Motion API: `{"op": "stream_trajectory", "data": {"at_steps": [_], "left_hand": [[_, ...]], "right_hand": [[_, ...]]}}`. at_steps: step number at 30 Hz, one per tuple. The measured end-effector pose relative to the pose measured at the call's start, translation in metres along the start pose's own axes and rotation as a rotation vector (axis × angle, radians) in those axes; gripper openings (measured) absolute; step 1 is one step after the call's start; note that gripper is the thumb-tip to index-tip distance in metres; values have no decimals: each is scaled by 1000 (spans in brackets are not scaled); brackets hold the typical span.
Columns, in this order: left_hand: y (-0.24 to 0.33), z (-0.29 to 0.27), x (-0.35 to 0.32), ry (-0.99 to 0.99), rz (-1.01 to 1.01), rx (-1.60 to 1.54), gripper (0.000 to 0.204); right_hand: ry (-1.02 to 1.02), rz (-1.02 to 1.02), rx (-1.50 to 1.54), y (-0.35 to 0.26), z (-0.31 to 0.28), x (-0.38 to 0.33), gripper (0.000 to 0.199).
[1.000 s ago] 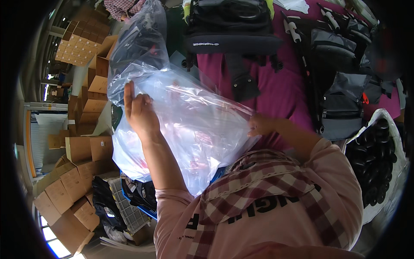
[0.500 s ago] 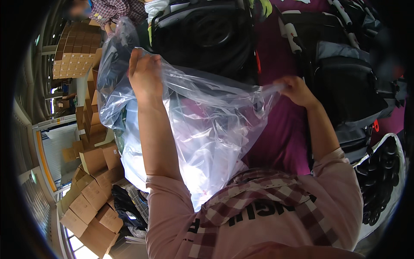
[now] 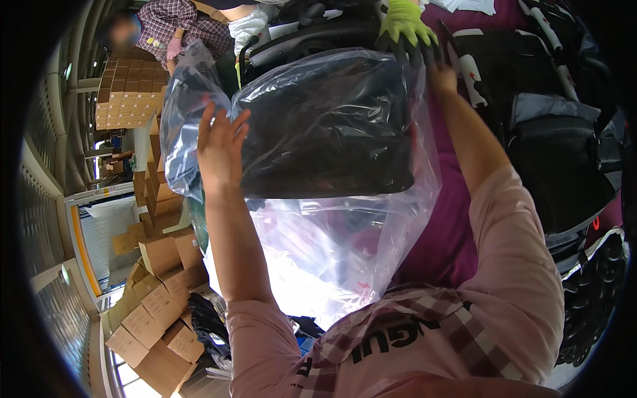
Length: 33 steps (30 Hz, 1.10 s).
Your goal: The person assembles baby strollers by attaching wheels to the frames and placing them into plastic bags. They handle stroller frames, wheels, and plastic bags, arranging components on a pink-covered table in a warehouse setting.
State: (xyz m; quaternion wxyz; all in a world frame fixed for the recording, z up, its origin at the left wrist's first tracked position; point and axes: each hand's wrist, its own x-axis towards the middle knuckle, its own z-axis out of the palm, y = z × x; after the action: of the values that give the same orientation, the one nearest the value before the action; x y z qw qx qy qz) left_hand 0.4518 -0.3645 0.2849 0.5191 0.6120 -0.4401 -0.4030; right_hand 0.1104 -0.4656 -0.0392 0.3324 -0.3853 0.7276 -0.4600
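Note:
A large clear plastic bag [image 3: 318, 229] lies over a black, fabric-covered item with a frame [image 3: 325, 146], covering most of its top. My left hand [image 3: 222, 142] is open, fingers spread, at the bag's left side beside the black item. At the upper right, my right hand [image 3: 442, 79] is closed at the bag's edge; its fingertips are partly hidden. Close to it, another person's yellow-green and dark glove [image 3: 406, 30] reaches down onto the far right corner of the bagged item. A white-gloved hand [image 3: 249, 30] of another person is at the far left corner.
More black framed items [image 3: 547, 146] stand on the purple cloth [image 3: 441, 219] at the right. A white sack holds black rounded parts [image 3: 590, 305]. Cardboard boxes [image 3: 156, 308] are piled at the left. A person in a checked shirt [image 3: 166, 23] is at the far left.
The bag's mouth has been drawn away from me over the black item. My right hand has moved up and forward; my left hand has opened. The yellow-green glove has come to the item's corner.

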Motion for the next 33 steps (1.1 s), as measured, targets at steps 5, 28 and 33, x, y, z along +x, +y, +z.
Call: {"op": "stream_trajectory", "data": {"at_steps": [5, 28, 33], "left_hand": [[-9, -62, -62, 21, -4, -15, 50], [-13, -108, -208, -68, 78, -151, 40], [-25, -118, -229, -193, 146, -269, 40]], "right_hand": [[-658, 233, 769, 86, 9, -152, 18], [-518, 86, 55, 78, -152, -396, 12], [-20, -108, -379, 41, -270, -390, 18]]}}
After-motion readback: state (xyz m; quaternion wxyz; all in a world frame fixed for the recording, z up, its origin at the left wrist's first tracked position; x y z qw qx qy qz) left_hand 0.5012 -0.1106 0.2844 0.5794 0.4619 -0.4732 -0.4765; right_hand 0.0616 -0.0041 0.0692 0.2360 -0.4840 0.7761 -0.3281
